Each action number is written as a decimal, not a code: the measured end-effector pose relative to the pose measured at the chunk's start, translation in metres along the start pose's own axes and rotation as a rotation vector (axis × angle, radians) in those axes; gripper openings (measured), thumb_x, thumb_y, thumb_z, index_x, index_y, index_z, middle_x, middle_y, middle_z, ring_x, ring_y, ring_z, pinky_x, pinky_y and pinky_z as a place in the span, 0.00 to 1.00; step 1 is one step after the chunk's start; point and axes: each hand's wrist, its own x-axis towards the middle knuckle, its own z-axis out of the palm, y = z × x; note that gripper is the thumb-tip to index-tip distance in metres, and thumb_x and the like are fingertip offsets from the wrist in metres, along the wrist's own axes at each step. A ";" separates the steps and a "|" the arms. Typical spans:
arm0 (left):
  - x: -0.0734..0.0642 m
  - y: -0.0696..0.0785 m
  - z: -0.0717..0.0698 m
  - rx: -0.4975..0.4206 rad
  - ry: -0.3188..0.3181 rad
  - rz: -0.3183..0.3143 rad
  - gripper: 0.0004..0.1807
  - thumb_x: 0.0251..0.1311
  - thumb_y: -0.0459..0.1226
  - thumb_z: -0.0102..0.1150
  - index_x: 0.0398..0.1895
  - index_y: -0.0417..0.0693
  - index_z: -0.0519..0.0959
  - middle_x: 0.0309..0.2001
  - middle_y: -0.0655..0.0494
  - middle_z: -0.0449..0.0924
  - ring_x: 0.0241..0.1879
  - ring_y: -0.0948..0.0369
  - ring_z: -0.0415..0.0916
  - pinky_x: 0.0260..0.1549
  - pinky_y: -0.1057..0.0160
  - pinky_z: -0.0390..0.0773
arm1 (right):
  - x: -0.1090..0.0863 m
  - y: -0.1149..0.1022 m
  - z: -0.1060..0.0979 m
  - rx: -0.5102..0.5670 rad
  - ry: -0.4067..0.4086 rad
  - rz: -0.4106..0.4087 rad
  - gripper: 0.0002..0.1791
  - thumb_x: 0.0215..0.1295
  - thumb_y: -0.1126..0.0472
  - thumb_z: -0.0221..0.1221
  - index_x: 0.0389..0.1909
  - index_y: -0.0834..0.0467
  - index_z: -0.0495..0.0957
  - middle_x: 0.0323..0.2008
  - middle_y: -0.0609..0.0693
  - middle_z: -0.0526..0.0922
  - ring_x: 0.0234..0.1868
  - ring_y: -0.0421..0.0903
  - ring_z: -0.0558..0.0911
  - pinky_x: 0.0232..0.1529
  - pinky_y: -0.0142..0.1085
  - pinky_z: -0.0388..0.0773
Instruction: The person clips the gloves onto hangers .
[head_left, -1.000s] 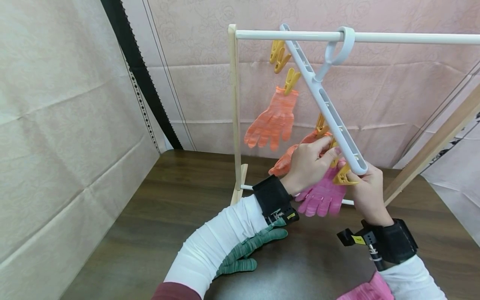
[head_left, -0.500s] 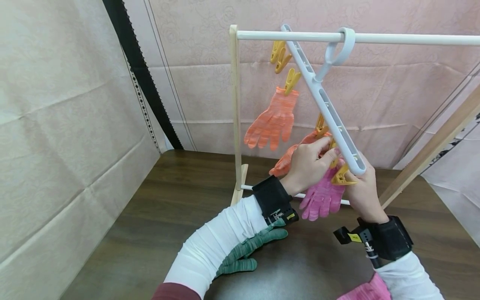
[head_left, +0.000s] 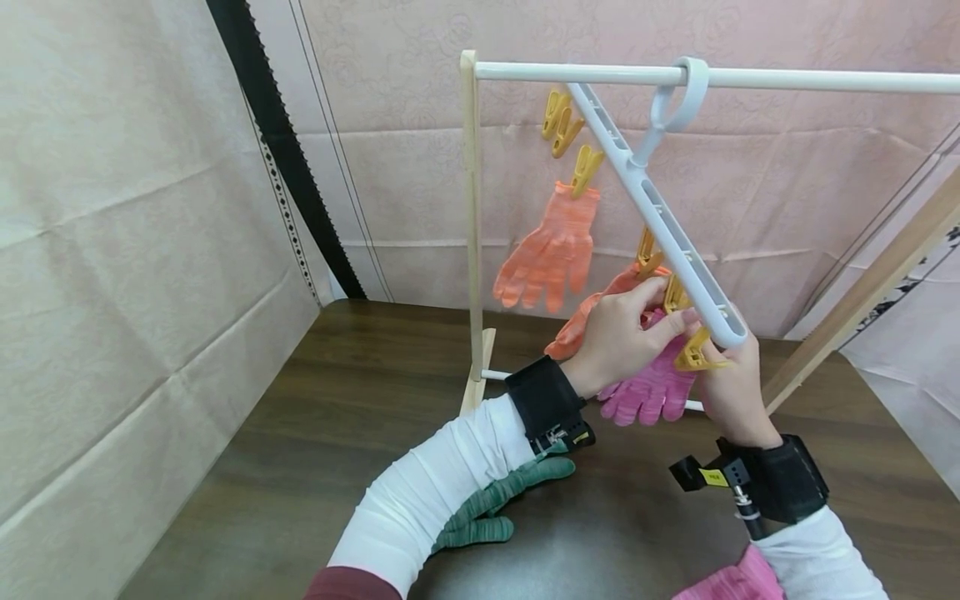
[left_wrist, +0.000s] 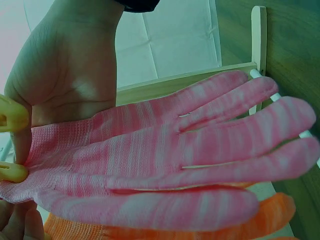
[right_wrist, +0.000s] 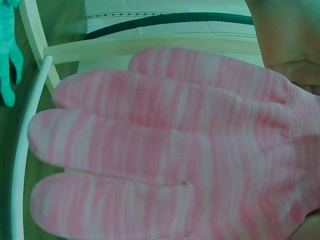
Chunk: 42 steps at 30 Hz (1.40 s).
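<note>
A pink glove hangs fingers-down below the near end of a light-blue clip hanger. My left hand pinches its cuff at the left, beside a yellow clip. From the other side my right hand holds the cuff, its fingertips partly hidden behind another yellow clip. In the left wrist view one clip tip overlaps the edge of the cuff; whether it bites the cloth I cannot tell. The glove fills most of the right wrist view.
Two orange gloves hang from clips farther along the hanger, which hooks over a white rod on a wooden frame. A green glove lies under my left forearm; another pink glove lies by my right forearm.
The far end of the hanger has dipped, and the hanging orange gloves sit slightly lower and farther right. My left hand has shifted slightly right, and the pink glove's fingers have risen slightly over the last half second.
</note>
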 end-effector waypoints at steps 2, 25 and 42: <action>0.000 0.000 0.001 -0.014 0.001 0.002 0.09 0.58 0.43 0.53 0.32 0.48 0.70 0.21 0.59 0.66 0.20 0.70 0.63 0.18 0.78 0.58 | -0.001 0.000 0.000 -0.014 0.012 0.007 0.20 0.62 0.71 0.47 0.56 0.60 0.62 0.49 0.49 0.70 0.48 0.39 0.71 0.44 0.23 0.72; -0.002 -0.002 0.007 -0.028 -0.035 0.015 0.21 0.56 0.40 0.55 0.53 0.42 0.69 0.40 0.54 0.79 0.28 0.69 0.70 0.27 0.81 0.65 | -0.013 0.002 -0.018 -0.109 0.087 0.030 0.18 0.61 0.73 0.47 0.53 0.61 0.67 0.44 0.49 0.74 0.40 0.37 0.75 0.38 0.23 0.74; -0.006 -0.012 0.010 0.005 -0.036 0.041 0.17 0.58 0.38 0.53 0.49 0.42 0.73 0.40 0.55 0.80 0.37 0.69 0.74 0.32 0.83 0.65 | -0.016 0.001 -0.027 -0.099 0.048 0.017 0.17 0.62 0.73 0.45 0.52 0.62 0.67 0.44 0.48 0.74 0.40 0.38 0.73 0.38 0.22 0.73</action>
